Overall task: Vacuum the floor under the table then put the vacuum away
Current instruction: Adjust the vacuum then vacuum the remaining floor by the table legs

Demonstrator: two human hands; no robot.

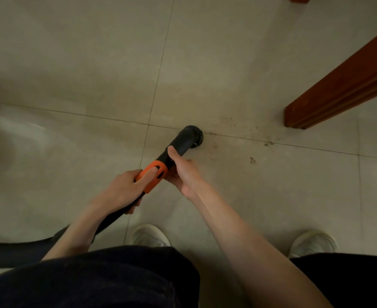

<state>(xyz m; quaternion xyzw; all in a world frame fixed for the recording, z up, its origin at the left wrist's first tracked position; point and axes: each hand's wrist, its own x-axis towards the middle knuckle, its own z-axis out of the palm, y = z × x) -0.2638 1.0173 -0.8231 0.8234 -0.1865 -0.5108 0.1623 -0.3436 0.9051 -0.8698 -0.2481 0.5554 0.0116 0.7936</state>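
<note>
The vacuuming step is judged under way: the vacuum wand (160, 165) is gripped by the left hand (125, 187) at its orange collar and by the right hand (180, 170) further down, brush head (194, 136) at floor level. Debris (268, 143) lies at three o'clock of the brush, towards the table leg (338, 85); a rightward sweep is called for. The vacuum body is out of frame.

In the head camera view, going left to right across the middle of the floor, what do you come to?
Left hand gripping the hose at the orange collar → right hand holding the black tube → round brush nozzle on the tile → scattered dirt specks → reddish wooden table leg.
</note>
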